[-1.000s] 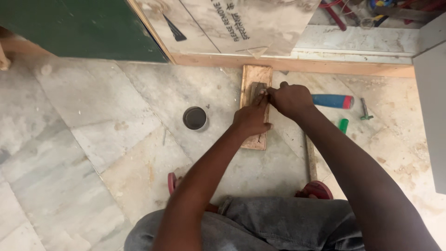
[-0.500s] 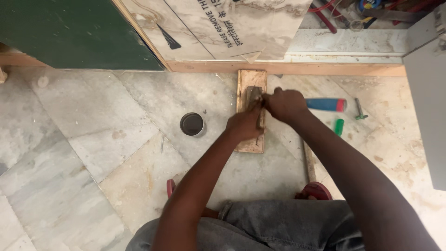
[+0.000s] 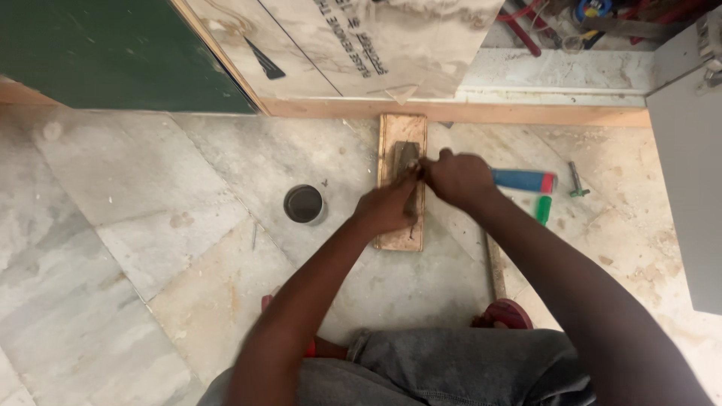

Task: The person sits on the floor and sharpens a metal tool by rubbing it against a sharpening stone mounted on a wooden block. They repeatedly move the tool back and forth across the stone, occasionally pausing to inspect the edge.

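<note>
Both hands meet over the wooden board (image 3: 402, 150) lying flat on the marble floor (image 3: 150, 225), its far end almost against the wooden strip (image 3: 526, 113) along the wall. My left hand (image 3: 387, 207) presses down on the near half of the board and pinches a dark grey block (image 3: 408, 159) that lies on it. My right hand (image 3: 457, 177), just right of the board, is clenched on something small at the block's edge; what it is I cannot tell. To do this well, I judge I should keep the board pinned flat and make short, even strokes along its length.

A small round tin (image 3: 304, 204) sits left of the board; a blue-handled tool (image 3: 524, 180) and a green-handled one (image 3: 543, 209) lie to its right.

Compared with half a second ago, both hands sit slightly nearer me on the board, and the board has not shifted.
</note>
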